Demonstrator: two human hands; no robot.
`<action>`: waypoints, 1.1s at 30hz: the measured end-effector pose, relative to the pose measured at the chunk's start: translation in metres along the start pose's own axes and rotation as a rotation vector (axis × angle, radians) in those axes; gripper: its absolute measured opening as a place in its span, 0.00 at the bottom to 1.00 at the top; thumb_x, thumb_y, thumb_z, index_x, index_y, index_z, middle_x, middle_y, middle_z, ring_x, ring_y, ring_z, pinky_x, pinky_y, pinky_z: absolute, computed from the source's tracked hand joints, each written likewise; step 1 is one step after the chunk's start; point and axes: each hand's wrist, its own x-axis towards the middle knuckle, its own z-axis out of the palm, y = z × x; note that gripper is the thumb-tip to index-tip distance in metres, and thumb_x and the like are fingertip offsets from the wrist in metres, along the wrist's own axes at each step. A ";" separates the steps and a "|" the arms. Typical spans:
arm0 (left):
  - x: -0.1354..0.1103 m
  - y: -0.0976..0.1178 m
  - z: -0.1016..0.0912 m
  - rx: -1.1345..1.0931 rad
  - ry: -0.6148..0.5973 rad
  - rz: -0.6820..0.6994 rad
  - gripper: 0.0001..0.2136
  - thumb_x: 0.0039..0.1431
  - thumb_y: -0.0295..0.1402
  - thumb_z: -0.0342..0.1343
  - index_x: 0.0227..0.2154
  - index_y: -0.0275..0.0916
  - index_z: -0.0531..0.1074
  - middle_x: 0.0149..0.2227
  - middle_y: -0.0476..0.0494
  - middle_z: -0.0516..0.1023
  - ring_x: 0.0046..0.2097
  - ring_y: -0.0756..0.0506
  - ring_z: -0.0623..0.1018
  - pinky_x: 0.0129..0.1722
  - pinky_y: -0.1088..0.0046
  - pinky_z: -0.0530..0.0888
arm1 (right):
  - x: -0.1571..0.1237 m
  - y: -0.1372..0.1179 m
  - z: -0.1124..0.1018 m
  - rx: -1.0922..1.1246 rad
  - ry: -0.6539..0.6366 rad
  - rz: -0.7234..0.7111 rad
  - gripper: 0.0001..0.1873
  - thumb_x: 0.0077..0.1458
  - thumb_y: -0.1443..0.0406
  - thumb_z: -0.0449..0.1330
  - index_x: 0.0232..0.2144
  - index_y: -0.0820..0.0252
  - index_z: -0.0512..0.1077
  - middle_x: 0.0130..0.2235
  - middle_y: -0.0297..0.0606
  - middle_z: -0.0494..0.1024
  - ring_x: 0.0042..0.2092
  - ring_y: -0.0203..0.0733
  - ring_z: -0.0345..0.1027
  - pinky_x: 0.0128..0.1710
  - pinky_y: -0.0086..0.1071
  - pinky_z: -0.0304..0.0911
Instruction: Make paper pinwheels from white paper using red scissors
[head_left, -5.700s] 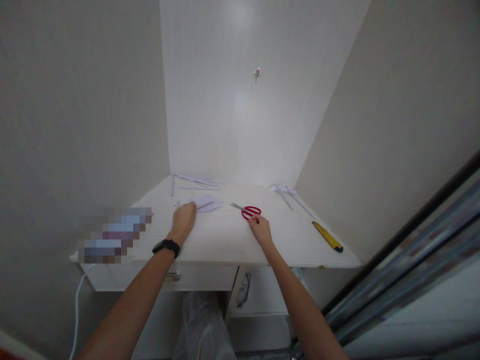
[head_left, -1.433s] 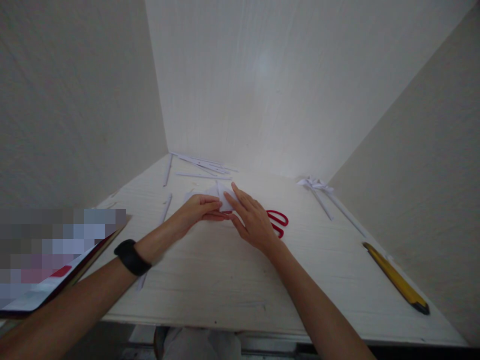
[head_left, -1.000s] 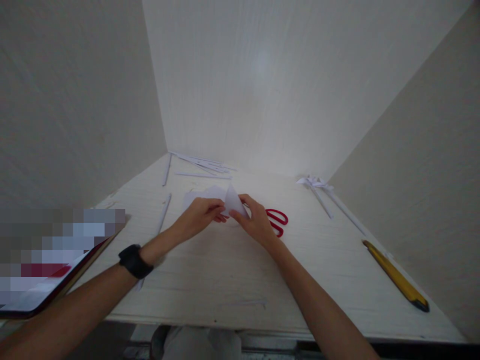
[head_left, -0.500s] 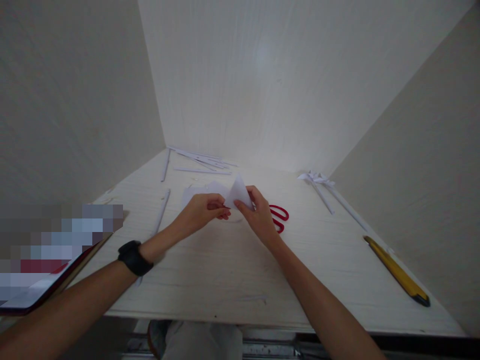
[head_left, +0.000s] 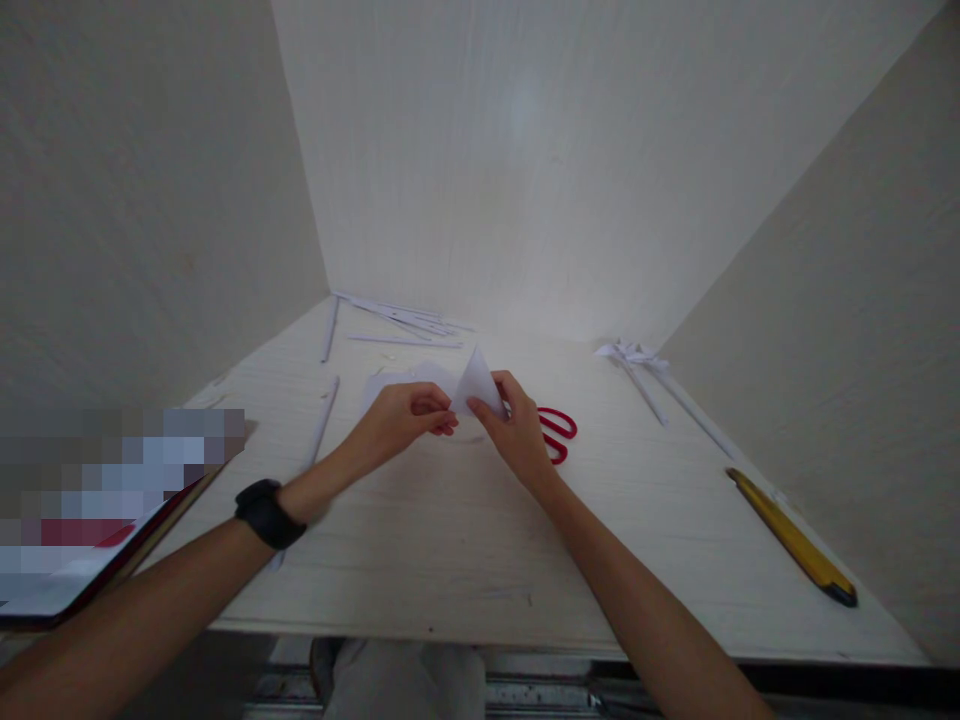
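A small piece of white paper (head_left: 475, 382), shaped like a triangle with its tip up, is held above the table between my two hands. My right hand (head_left: 517, 418) grips its right side, thumb on the near face and fingers behind. At the lower left corner, the closed fingertips of my left hand (head_left: 424, 410) pinch the paper's edge. Behind my left hand lies more flat white paper (head_left: 379, 385), partly covered. Red-handled scissors (head_left: 559, 422) lie just right of my right hand, their blades hidden by it.
Several thin white paper rolls (head_left: 401, 318) lie at the back left, with another roll (head_left: 322, 425) beside my left forearm. A pinwheel-like paper piece (head_left: 634, 353) rests at the back right. A yellow utility knife (head_left: 791, 538) lies along the right wall. A blurred-out device (head_left: 112, 530) stands at left.
My left fingertips have shifted very slightly against the paper's left corner. The paper and my right hand stay almost in place; the view has moved a little.
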 end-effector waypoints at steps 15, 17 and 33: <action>0.000 0.003 -0.001 0.037 0.009 0.011 0.08 0.45 0.34 0.66 0.25 0.37 0.73 0.23 0.48 0.81 0.27 0.46 0.81 0.32 0.69 0.78 | 0.000 0.003 -0.001 -0.005 0.028 -0.002 0.08 0.52 0.61 0.60 0.36 0.56 0.67 0.34 0.34 0.74 0.34 0.42 0.66 0.35 0.33 0.61; 0.000 0.002 -0.001 0.038 0.011 0.016 0.08 0.45 0.34 0.66 0.25 0.37 0.73 0.23 0.47 0.81 0.27 0.46 0.82 0.32 0.69 0.78 | 0.000 0.004 -0.001 -0.003 0.029 -0.004 0.08 0.52 0.61 0.60 0.36 0.55 0.67 0.34 0.34 0.74 0.35 0.42 0.67 0.35 0.33 0.61; -0.001 -0.001 -0.002 0.038 0.009 0.046 0.08 0.46 0.34 0.65 0.26 0.37 0.74 0.25 0.46 0.82 0.28 0.46 0.82 0.32 0.70 0.78 | 0.002 0.007 -0.001 0.042 0.047 -0.012 0.08 0.52 0.62 0.61 0.36 0.55 0.67 0.34 0.34 0.74 0.36 0.42 0.67 0.37 0.33 0.62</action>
